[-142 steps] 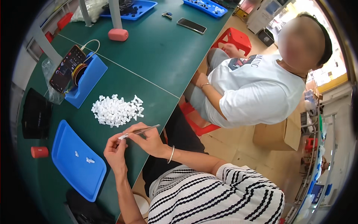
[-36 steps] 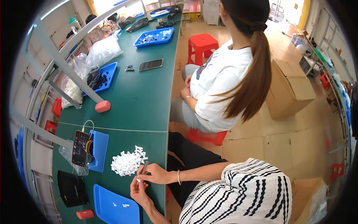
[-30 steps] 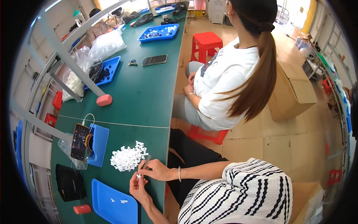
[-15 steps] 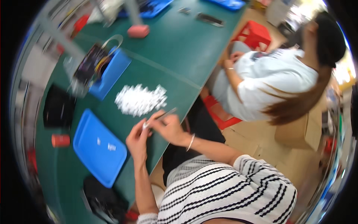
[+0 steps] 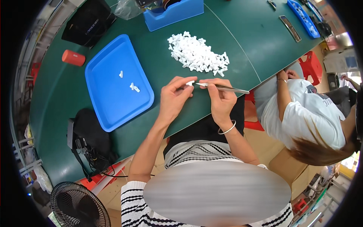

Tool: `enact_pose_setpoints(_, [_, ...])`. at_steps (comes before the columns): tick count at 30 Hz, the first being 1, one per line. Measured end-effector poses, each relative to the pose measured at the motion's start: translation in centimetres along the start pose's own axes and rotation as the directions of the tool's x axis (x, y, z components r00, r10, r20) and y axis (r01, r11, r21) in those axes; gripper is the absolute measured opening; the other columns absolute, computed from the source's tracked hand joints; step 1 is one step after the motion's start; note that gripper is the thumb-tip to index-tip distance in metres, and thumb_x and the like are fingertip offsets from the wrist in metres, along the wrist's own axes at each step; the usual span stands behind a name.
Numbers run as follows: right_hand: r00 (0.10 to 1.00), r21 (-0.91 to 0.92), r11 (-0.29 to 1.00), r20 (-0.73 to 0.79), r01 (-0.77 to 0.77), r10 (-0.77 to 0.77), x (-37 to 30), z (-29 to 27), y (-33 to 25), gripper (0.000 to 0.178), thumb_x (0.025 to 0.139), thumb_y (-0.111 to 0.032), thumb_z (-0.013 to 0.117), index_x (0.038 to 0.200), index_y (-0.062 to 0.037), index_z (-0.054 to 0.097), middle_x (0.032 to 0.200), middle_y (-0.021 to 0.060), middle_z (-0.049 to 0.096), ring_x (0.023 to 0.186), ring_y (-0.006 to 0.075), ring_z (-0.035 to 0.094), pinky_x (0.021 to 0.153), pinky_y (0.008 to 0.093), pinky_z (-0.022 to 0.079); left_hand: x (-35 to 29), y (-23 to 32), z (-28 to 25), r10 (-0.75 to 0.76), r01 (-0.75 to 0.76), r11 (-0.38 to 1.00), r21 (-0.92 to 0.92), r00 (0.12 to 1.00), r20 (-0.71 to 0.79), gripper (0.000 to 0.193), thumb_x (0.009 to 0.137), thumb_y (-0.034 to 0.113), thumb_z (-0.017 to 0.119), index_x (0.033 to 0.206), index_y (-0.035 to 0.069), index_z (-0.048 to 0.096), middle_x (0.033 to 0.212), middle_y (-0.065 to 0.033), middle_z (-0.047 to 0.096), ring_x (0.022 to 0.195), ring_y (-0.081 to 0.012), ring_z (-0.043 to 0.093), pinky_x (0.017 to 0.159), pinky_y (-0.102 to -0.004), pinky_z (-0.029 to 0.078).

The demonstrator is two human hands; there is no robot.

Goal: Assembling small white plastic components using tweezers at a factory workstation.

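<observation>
Fingers of the left hand [image 5: 172, 100] closed in a pinch on one small white part [image 5: 190, 83], held over the green table [image 5: 217, 32] near its front edge. Right hand [image 5: 222, 99]: thumb and fingertips gripping slender metal tweezers [image 5: 236, 90], points directed leftward at the part; contact between points and part cannot be told at this scale. Pale bangle [image 5: 227, 128] on the right wrist. Left of the left hand, a blue tray [image 5: 117, 108], with a few white pieces [image 5: 134, 87] loose inside. Black bag [image 5: 94, 130] and dark cables [image 5: 93, 156] lie beside the tray's near end. Beyond the hands, a heap of similar pieces [image 5: 196, 55] sits directly on the tabletop. Red cylinder [image 5: 73, 57] just past the tray's outer side. Further off: black case [image 5: 89, 24], clear plastic bag [image 5: 126, 9], blue holder [image 5: 174, 16] behind the heap. To the right, a person in a white shirt [image 5: 293, 113] sits by the table; at its far end, a second blue tray [image 5: 303, 19] containing small pieces.
</observation>
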State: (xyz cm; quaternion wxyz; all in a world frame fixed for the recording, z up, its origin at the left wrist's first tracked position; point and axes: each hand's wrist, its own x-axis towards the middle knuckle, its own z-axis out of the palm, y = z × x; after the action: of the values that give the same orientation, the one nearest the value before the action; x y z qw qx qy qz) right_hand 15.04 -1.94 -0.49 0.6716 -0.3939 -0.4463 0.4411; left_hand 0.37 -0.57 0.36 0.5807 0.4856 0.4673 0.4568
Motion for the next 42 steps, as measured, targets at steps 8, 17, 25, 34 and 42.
enact_pose_setpoints(8, [0.986, -0.215, 0.977, 0.165, 0.0, 0.036, 0.2, -0.3, -0.3, 0.009, 0.087, 0.0, 0.062, 0.094, 0.0022, 0.066, 0.093, 0.0089, 0.066, 0.086, 0.0145, 0.064, 0.074, 0.025, 0.05, -0.2, 0.3, 0.0, -0.002, -0.001, 0.993, 0.114, 1.0, 0.021, 0.029, 0.086, -0.004, 0.056, 0.114, -0.001, 0.065, 0.092, -0.0026, 0.055, 0.072, -0.0087, 0.053, 0.066, -0.0201, 0.045])
enact_pose_setpoints(17, [0.994, -0.082, 0.996, 0.104, 0.029, -0.02, -0.1, -0.3, -0.4, 0.012, 0.089, -0.004, 0.062, 0.098, 0.003, 0.064, 0.097, 0.0098, 0.067, 0.088, 0.0159, 0.065, 0.078, 0.0271, 0.052, -0.2, 0.5, 0.3, -0.062, 0.063, 0.995, -0.079, 0.998, 0.015, 0.016, 0.086, -0.004, 0.058, 0.102, -0.003, 0.06, 0.088, -0.0056, 0.061, 0.076, -0.0096, 0.057, 0.07, -0.0222, 0.049])
enact_pose_setpoints(25, [0.989, -0.166, 0.984, 0.146, 0.06, -0.035, 0.3, -0.4, -1.0, 0.012, 0.087, -0.002, 0.062, 0.098, 0.0045, 0.063, 0.094, 0.0094, 0.067, 0.085, 0.0164, 0.066, 0.076, 0.0272, 0.053, 0.0, 0.8, 0.2, -0.1, 0.104, 0.975, -0.195, 0.995, 0.027, 0.016, 0.087, -0.004, 0.058, 0.102, -0.004, 0.06, 0.099, -0.013, 0.066, 0.087, -0.0154, 0.064, 0.074, -0.0246, 0.052])
enact_pose_setpoints(34, [0.99, -0.164, 0.983, 0.131, 0.078, -0.057, 0.0, -1.0, -0.4, 0.011, 0.086, -0.001, 0.062, 0.095, 0.0051, 0.063, 0.092, 0.01, 0.067, 0.082, 0.0148, 0.066, 0.071, 0.0255, 0.052, 0.0, 0.5, -0.1, -0.107, 0.123, 0.973, -0.197, 0.99, 0.089, 0.027, 0.089, -0.003, 0.056, 0.116, -0.006, 0.058, 0.097, -0.012, 0.066, 0.086, -0.0149, 0.064, 0.073, -0.0249, 0.053])
enact_pose_setpoints(42, [0.992, -0.151, 0.988, 0.125, 0.036, -0.017, 0.5, -0.4, -0.8, 0.007, 0.084, -0.001, 0.063, 0.088, 0.0041, 0.066, 0.085, 0.01, 0.066, 0.072, 0.0184, 0.063, 0.063, 0.0276, 0.048, -0.4, 0.1, 0.4, -0.04, 0.037, 0.995, -0.096, 0.999, -0.021, 0.032, 0.089, -0.007, 0.055, 0.12, 0.0, 0.05, 0.094, -0.0075, 0.064, 0.082, -0.0106, 0.061, 0.072, -0.0223, 0.051])
